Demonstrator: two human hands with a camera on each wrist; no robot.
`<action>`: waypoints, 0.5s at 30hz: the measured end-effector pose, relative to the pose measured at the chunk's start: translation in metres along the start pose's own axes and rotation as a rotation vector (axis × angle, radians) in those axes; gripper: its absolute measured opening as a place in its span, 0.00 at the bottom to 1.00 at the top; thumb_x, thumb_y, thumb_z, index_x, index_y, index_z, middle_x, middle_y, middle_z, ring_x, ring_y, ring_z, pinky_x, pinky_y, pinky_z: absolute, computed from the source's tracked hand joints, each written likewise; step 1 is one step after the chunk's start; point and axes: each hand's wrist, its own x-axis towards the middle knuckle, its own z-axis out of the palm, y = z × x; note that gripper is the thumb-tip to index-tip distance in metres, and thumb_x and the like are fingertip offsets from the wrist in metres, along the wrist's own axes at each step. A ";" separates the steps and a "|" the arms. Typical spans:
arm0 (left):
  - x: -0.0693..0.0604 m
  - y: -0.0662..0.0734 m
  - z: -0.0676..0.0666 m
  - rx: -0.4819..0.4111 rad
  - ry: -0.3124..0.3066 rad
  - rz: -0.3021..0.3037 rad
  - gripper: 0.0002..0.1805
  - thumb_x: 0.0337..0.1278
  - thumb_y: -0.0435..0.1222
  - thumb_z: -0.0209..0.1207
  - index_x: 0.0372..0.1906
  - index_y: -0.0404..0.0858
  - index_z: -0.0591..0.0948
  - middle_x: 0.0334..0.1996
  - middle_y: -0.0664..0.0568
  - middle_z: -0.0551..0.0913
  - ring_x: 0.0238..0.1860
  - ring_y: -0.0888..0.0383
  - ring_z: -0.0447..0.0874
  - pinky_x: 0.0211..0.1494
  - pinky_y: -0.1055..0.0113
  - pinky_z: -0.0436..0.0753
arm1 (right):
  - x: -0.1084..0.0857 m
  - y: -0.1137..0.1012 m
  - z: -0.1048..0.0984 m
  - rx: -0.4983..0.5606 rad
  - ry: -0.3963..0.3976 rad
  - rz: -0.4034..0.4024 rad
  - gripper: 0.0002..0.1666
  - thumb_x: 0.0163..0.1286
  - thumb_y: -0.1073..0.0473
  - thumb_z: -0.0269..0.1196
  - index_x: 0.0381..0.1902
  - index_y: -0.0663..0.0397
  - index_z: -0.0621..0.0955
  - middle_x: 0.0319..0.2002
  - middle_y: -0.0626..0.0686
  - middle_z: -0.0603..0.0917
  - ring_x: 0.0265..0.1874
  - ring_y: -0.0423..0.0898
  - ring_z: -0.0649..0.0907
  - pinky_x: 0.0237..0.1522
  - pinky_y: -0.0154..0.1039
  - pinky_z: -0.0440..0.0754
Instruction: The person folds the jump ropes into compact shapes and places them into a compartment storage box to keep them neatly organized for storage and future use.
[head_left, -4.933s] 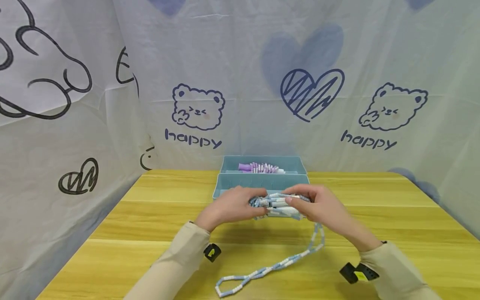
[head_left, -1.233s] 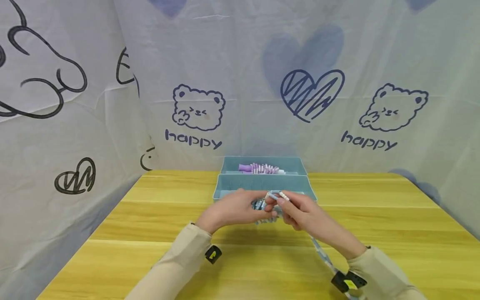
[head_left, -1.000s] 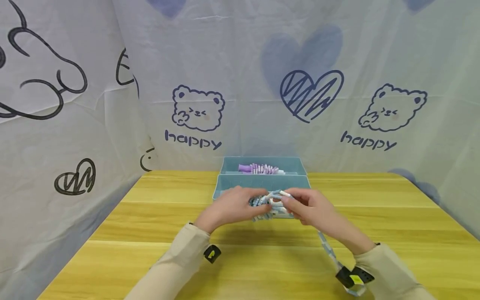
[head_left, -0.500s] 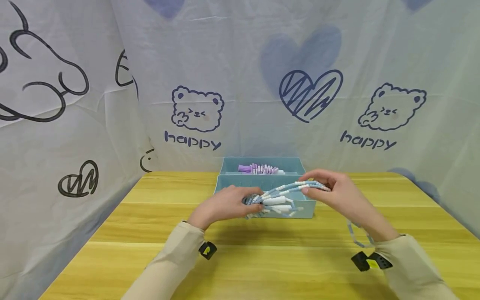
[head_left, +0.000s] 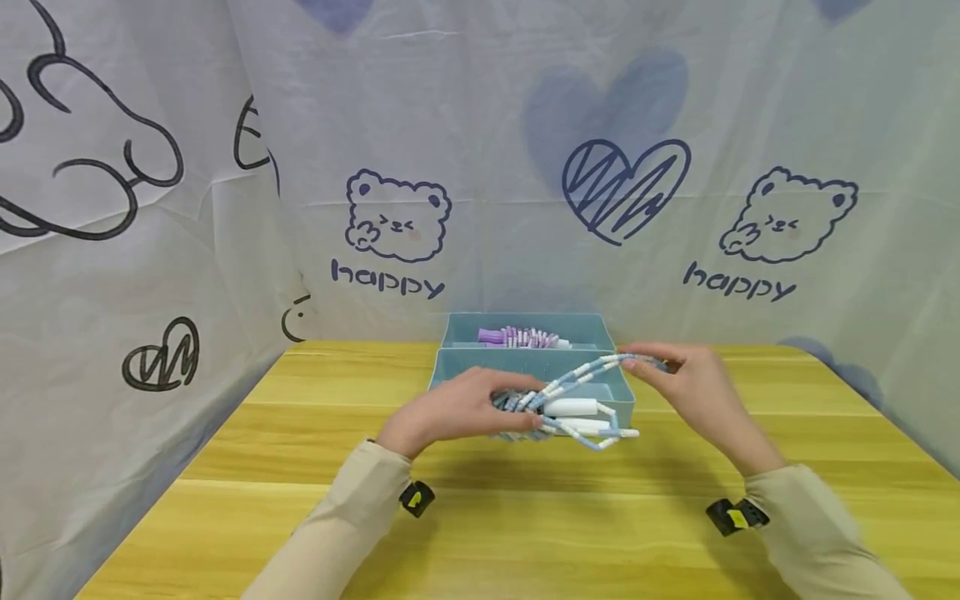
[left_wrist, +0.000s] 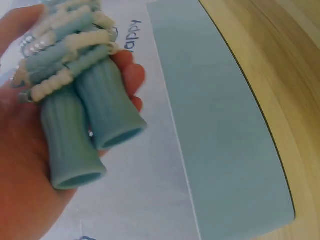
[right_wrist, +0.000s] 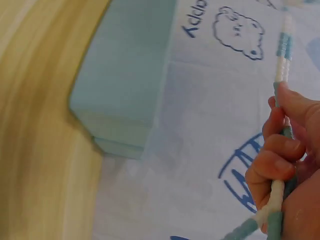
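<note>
A blue-and-white beaded jump rope (head_left: 588,370) is bundled in front of the blue box, held above the table. My left hand (head_left: 450,410) grips the wound beads and the two handles together. In the left wrist view the flared blue-green handle ends (left_wrist: 112,110) stick out of the palm side by side, the beads wrapped round them above. White handle parts (head_left: 573,407) point right in the head view. My right hand (head_left: 697,396) pinches a doubled length of the beaded rope (right_wrist: 284,47), stretched up and right from the bundle.
Behind the hands stands a blue open box (head_left: 487,362). A second blue box (head_left: 453,329) behind it holds a purple-and-white jump rope (head_left: 525,337). The wooden table (head_left: 540,517) ends at a printed cloth backdrop (head_left: 510,250).
The loose loop that lay on the table earlier has been gathered up. My right hand has moved right and slightly up from the left hand, stretching the rope. The left hand keeps its grip.
</note>
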 end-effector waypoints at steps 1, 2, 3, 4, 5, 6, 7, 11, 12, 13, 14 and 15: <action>0.000 0.002 0.000 -0.008 0.009 0.013 0.29 0.59 0.60 0.60 0.65 0.62 0.75 0.38 0.65 0.83 0.30 0.60 0.76 0.34 0.63 0.76 | 0.001 0.002 0.002 -0.009 0.005 0.007 0.22 0.68 0.42 0.64 0.51 0.48 0.86 0.44 0.50 0.87 0.29 0.50 0.77 0.23 0.37 0.72; 0.000 0.004 0.000 -0.011 0.020 0.027 0.29 0.58 0.61 0.60 0.66 0.63 0.74 0.40 0.65 0.83 0.30 0.60 0.76 0.34 0.63 0.76 | 0.001 0.003 0.005 -0.018 0.007 0.015 0.23 0.68 0.41 0.64 0.51 0.49 0.86 0.44 0.51 0.87 0.29 0.50 0.78 0.23 0.37 0.73; 0.000 0.006 0.000 -0.012 0.029 0.041 0.30 0.58 0.62 0.60 0.66 0.65 0.73 0.42 0.65 0.82 0.31 0.61 0.77 0.35 0.63 0.77 | 0.002 0.004 0.006 -0.023 0.002 0.024 0.24 0.68 0.41 0.64 0.52 0.49 0.86 0.45 0.52 0.87 0.30 0.50 0.78 0.25 0.37 0.74; 0.000 0.007 0.000 -0.007 0.036 0.057 0.31 0.58 0.62 0.59 0.67 0.67 0.71 0.44 0.65 0.82 0.31 0.61 0.78 0.36 0.62 0.77 | 0.002 0.004 0.008 -0.028 -0.004 0.034 0.25 0.68 0.40 0.63 0.52 0.50 0.86 0.45 0.53 0.87 0.30 0.50 0.78 0.25 0.37 0.74; 0.000 0.007 0.001 0.002 0.043 0.074 0.32 0.58 0.63 0.58 0.68 0.69 0.68 0.46 0.64 0.82 0.31 0.61 0.78 0.37 0.61 0.78 | 0.002 0.004 0.009 -0.031 -0.011 0.044 0.26 0.68 0.39 0.63 0.53 0.51 0.86 0.46 0.54 0.87 0.29 0.50 0.78 0.24 0.37 0.73; 0.001 0.007 0.001 0.016 0.054 0.090 0.32 0.59 0.63 0.57 0.69 0.71 0.66 0.50 0.64 0.81 0.31 0.62 0.79 0.38 0.60 0.78 | 0.002 0.004 0.011 -0.038 -0.015 0.049 0.27 0.68 0.39 0.62 0.53 0.51 0.85 0.46 0.55 0.87 0.29 0.50 0.78 0.24 0.38 0.73; 0.001 0.007 0.001 0.026 0.059 0.102 0.33 0.59 0.64 0.56 0.70 0.73 0.63 0.53 0.64 0.79 0.30 0.62 0.79 0.40 0.59 0.78 | 0.002 0.004 0.012 -0.049 -0.018 0.052 0.28 0.68 0.38 0.62 0.53 0.52 0.85 0.46 0.55 0.87 0.28 0.49 0.78 0.25 0.38 0.73; 0.003 0.005 0.003 0.046 0.040 0.128 0.32 0.63 0.63 0.53 0.71 0.76 0.58 0.63 0.62 0.73 0.34 0.63 0.80 0.46 0.56 0.79 | 0.000 0.007 0.017 -0.127 -0.050 0.054 0.29 0.69 0.37 0.60 0.54 0.52 0.85 0.31 0.55 0.86 0.16 0.45 0.70 0.19 0.38 0.68; 0.003 0.005 0.004 0.045 0.035 0.133 0.31 0.64 0.63 0.52 0.71 0.76 0.59 0.64 0.62 0.73 0.36 0.62 0.80 0.47 0.56 0.79 | -0.001 0.008 0.019 -0.169 -0.057 0.041 0.27 0.71 0.39 0.60 0.54 0.52 0.85 0.26 0.54 0.84 0.15 0.44 0.68 0.19 0.38 0.67; 0.003 0.005 0.005 0.043 0.029 0.140 0.30 0.65 0.62 0.51 0.71 0.76 0.59 0.64 0.63 0.73 0.38 0.62 0.80 0.47 0.56 0.79 | -0.001 0.009 0.020 -0.210 -0.061 0.028 0.22 0.71 0.44 0.61 0.54 0.51 0.85 0.24 0.54 0.83 0.13 0.44 0.65 0.18 0.39 0.65; 0.003 0.005 0.005 0.044 0.028 0.146 0.29 0.66 0.62 0.50 0.70 0.76 0.60 0.62 0.63 0.74 0.38 0.62 0.79 0.46 0.57 0.79 | -0.002 0.010 0.021 -0.250 -0.069 0.011 0.19 0.71 0.48 0.62 0.54 0.51 0.85 0.24 0.54 0.82 0.13 0.44 0.64 0.18 0.39 0.65; 0.003 0.005 0.006 0.046 0.030 0.150 0.27 0.67 0.62 0.50 0.70 0.77 0.61 0.59 0.64 0.76 0.37 0.61 0.78 0.44 0.58 0.79 | -0.003 0.011 0.021 -0.286 -0.078 -0.009 0.16 0.70 0.55 0.63 0.54 0.52 0.85 0.27 0.55 0.85 0.13 0.44 0.65 0.19 0.39 0.64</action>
